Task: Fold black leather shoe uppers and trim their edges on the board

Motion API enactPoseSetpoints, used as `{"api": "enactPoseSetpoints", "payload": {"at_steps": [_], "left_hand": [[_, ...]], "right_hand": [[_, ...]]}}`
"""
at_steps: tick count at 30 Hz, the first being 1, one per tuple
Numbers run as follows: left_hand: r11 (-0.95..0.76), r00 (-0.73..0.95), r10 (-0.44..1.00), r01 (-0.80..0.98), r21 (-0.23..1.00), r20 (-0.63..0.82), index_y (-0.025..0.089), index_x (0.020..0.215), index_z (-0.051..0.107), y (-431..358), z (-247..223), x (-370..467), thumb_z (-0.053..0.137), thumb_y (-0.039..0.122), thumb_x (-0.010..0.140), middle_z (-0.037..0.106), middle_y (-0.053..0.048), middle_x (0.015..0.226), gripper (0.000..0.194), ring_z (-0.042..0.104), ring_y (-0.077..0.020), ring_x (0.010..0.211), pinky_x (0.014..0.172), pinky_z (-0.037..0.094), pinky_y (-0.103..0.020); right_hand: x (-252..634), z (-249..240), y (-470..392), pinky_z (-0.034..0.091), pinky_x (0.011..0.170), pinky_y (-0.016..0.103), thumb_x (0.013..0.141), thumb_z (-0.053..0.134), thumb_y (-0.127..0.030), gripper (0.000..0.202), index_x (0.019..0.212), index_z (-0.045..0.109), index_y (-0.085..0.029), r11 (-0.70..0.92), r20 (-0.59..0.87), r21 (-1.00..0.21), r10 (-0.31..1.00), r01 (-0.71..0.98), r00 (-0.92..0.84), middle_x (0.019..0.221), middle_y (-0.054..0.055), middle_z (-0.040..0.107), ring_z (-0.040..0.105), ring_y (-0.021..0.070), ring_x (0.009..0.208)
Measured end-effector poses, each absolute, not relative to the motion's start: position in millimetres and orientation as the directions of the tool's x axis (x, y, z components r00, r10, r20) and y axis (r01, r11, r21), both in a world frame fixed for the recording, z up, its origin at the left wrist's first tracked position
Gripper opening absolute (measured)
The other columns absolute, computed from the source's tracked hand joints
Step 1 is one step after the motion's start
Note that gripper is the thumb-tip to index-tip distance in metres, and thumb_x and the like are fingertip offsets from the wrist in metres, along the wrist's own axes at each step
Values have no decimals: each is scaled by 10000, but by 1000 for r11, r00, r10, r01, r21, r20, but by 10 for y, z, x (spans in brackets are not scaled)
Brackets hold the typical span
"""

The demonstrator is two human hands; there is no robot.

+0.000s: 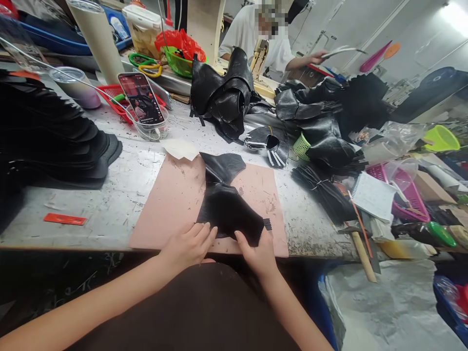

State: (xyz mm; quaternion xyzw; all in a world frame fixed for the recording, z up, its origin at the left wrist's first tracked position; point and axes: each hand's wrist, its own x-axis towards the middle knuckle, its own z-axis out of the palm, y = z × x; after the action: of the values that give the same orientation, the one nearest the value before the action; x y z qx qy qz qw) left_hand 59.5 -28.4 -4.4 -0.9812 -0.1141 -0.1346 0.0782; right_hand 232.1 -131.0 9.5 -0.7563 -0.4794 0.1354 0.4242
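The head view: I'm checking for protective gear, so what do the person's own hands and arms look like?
The left hand and right hand are ungloved. Both forearms are bare too: no sleeve, watch or bracelet shows on either.

Left hand right on the near edge of the black piece; right hand gripping its near right corner; beneath them, the pink mat, flat on the scuffed worktop; out left, an orange strip and a dark stack; a lit phone props up behind the mat; over right, a hammer, handle jutting past the edge; and across, a person in white, arm outstretched!
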Motion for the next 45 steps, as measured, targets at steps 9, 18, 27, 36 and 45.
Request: {"api": "enactPoseSetpoints", "payload": {"at_steps": [9,18,27,36,45], "left_hand": [[-966,940,167,217,-142,298,113,1055,614,-255,-13,648,527,553,750,665,-108,975,543,550,-204,807,712,347,-311],[-950,918,181,256,-181,352,141,1053,617,-273,-134,697,475,561,775,661,-99,933,522,522,-211,776,732,332,-338],[-948,902,106,219,-232,418,159,1037,605,-237,-243,706,407,462,836,655,-100,964,413,534,-211,802,713,326,-343],[-951,892,147,247,-188,426,193,1085,581,-236,-198,773,416,298,810,622,-67,844,337,464,-182,674,662,293,-340],[-977,973,192,202,-69,129,220,1126,563,-169,171,926,625,516,651,581,-59,788,563,464,-209,701,636,284,-339]], "right_hand": [[2377,107,-1265,483,789,401,750,565,-291,334,1052,569,-148,-138,254,-707,866,694,431,939,114,640,595,249,892],[2555,199,-1086,468,800,368,764,547,-280,237,968,581,-164,-133,133,-714,938,688,319,940,93,636,590,232,893],[2703,257,-911,473,698,350,742,555,-253,192,899,601,-152,-255,-88,-639,961,725,261,882,94,660,613,247,819],[2695,323,-908,465,762,351,744,565,-221,272,1005,581,-146,-238,-102,-634,969,736,225,989,104,646,596,248,910],[2716,273,-893,460,811,387,721,575,-212,331,1047,570,-151,-216,-73,-680,971,701,229,1042,108,627,578,256,963]]}}
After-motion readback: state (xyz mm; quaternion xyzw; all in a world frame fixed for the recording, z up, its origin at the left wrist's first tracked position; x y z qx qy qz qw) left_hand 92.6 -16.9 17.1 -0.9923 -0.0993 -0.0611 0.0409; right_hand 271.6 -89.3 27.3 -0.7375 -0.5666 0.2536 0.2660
